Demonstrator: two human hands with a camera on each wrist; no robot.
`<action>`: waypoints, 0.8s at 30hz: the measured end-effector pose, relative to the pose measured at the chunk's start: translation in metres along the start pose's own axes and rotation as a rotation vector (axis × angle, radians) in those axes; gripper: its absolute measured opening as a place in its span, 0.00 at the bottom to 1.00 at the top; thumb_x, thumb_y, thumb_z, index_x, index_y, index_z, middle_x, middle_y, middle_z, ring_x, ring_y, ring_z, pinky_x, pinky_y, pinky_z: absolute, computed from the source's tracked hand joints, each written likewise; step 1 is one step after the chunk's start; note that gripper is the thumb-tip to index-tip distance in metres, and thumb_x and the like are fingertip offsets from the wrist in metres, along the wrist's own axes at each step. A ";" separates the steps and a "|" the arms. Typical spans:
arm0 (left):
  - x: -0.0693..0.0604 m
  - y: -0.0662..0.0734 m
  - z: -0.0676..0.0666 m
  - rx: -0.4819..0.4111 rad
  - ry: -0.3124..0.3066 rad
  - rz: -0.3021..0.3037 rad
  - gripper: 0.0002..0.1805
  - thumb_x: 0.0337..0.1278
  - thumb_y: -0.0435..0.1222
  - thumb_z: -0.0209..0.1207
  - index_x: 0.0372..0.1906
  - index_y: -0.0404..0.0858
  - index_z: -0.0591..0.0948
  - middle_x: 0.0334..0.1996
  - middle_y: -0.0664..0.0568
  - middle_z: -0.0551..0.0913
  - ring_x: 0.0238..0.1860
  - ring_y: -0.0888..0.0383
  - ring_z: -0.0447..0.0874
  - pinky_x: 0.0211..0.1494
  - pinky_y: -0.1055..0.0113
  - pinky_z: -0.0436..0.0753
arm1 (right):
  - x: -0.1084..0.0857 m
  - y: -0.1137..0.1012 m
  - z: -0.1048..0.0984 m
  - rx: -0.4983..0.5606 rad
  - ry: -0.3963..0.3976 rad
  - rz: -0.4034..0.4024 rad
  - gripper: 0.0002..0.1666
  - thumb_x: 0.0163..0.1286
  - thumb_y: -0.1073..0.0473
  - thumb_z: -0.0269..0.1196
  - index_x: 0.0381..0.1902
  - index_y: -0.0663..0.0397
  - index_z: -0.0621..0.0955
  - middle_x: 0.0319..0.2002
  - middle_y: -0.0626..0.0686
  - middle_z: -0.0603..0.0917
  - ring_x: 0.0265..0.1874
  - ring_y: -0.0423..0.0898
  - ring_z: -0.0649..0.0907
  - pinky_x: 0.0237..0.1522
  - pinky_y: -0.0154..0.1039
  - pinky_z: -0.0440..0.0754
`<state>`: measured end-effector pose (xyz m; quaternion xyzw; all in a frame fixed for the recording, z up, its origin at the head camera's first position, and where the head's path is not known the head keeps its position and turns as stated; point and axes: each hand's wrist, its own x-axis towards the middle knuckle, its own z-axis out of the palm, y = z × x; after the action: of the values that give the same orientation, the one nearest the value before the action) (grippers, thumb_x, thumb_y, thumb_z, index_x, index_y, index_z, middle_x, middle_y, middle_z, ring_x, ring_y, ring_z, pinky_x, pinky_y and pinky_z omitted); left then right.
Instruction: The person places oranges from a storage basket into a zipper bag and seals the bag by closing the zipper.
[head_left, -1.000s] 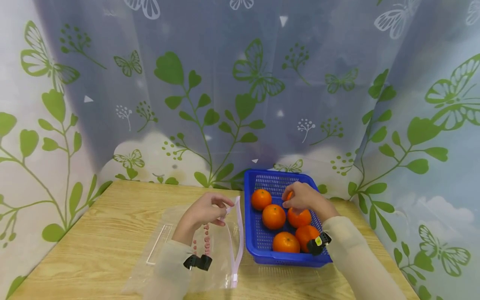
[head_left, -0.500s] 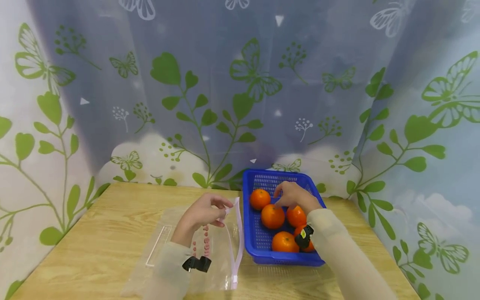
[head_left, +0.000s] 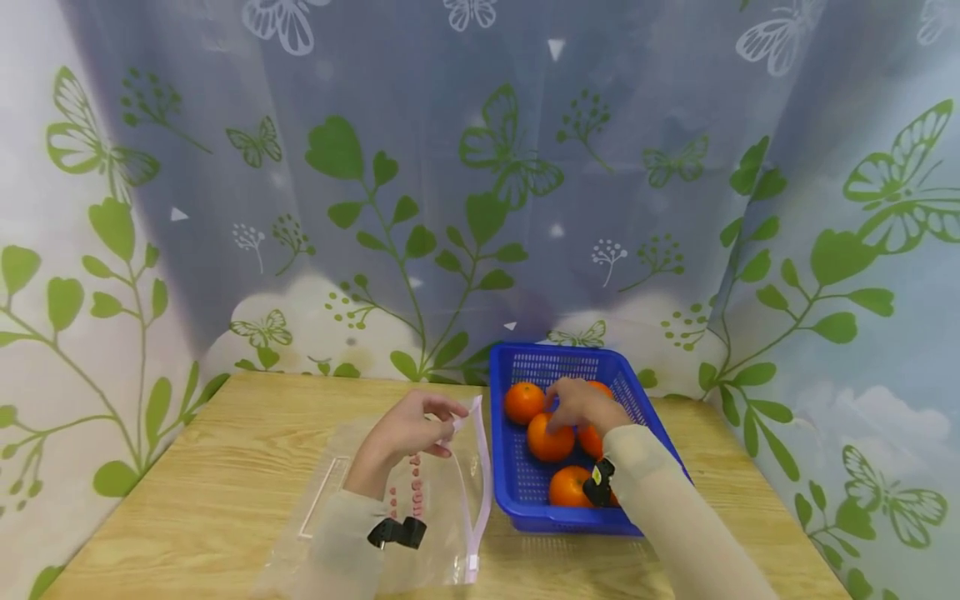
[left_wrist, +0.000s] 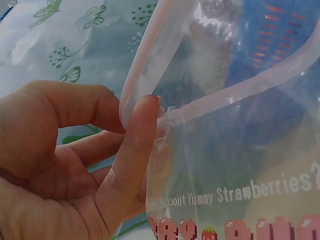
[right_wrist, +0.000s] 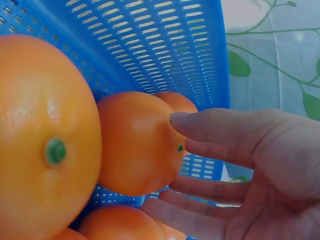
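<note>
My left hand (head_left: 408, 429) pinches the open edge of a clear zip bag (head_left: 442, 542) lying on the table. In the left wrist view, thumb and finger meet at the pink-white rim of the bag (left_wrist: 240, 97), above its printed strawberry lettering. My right hand (head_left: 592, 407) reaches into a blue plastic basket (head_left: 501, 475). Its thumb and fingers lie at the sides of an orange (head_left: 549, 442) in the middle. In the right wrist view, the thumb touches that orange (right_wrist: 137, 145), with the fingers extended below it; a firm grip is not visible.
Around it in the basket sit several other oranges, including one at back left (head_left: 524, 402) and one at the front (head_left: 569, 486). The basket stands right of the bag on a wooden table (head_left: 225, 467), with a patterned curtain (head_left: 420, 233) behind.
My right hand has moved left and slightly down, from the back-right orange to the middle one. The left hand keeps its pinch on the bag's edge.
</note>
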<state>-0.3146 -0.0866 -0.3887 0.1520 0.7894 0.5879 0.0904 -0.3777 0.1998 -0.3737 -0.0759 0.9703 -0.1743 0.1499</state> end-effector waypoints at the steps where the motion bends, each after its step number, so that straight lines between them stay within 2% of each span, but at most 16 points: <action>1: 0.000 0.000 0.000 -0.001 -0.002 0.003 0.20 0.54 0.22 0.55 0.53 0.28 0.85 0.39 0.45 0.77 0.29 0.57 0.80 0.35 0.61 0.91 | 0.000 0.000 0.001 -0.002 0.003 -0.001 0.25 0.61 0.59 0.74 0.56 0.56 0.83 0.62 0.62 0.80 0.37 0.54 0.84 0.40 0.46 0.87; 12: 0.000 -0.001 -0.002 0.014 -0.013 0.013 0.20 0.55 0.22 0.55 0.53 0.28 0.84 0.40 0.44 0.77 0.29 0.57 0.79 0.37 0.58 0.92 | 0.006 0.001 0.009 0.020 -0.002 0.019 0.30 0.60 0.58 0.76 0.60 0.54 0.81 0.63 0.61 0.80 0.37 0.51 0.82 0.44 0.47 0.89; 19: 0.000 -0.001 -0.003 0.015 -0.002 0.010 0.19 0.55 0.21 0.55 0.52 0.28 0.85 0.40 0.44 0.76 0.29 0.57 0.79 0.35 0.61 0.91 | 0.010 0.001 0.011 0.000 -0.013 0.047 0.36 0.57 0.57 0.78 0.63 0.52 0.79 0.65 0.62 0.78 0.35 0.51 0.84 0.36 0.43 0.89; 24: -0.002 0.002 -0.004 0.019 -0.006 0.027 0.20 0.54 0.21 0.55 0.53 0.27 0.84 0.41 0.42 0.77 0.29 0.57 0.79 0.36 0.58 0.91 | 0.013 0.001 0.013 -0.025 -0.008 0.055 0.38 0.54 0.56 0.80 0.62 0.52 0.80 0.63 0.63 0.78 0.36 0.53 0.83 0.32 0.43 0.88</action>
<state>-0.3139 -0.0900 -0.3863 0.1651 0.7925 0.5811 0.0832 -0.3862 0.1935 -0.3893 -0.0516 0.9735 -0.1576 0.1576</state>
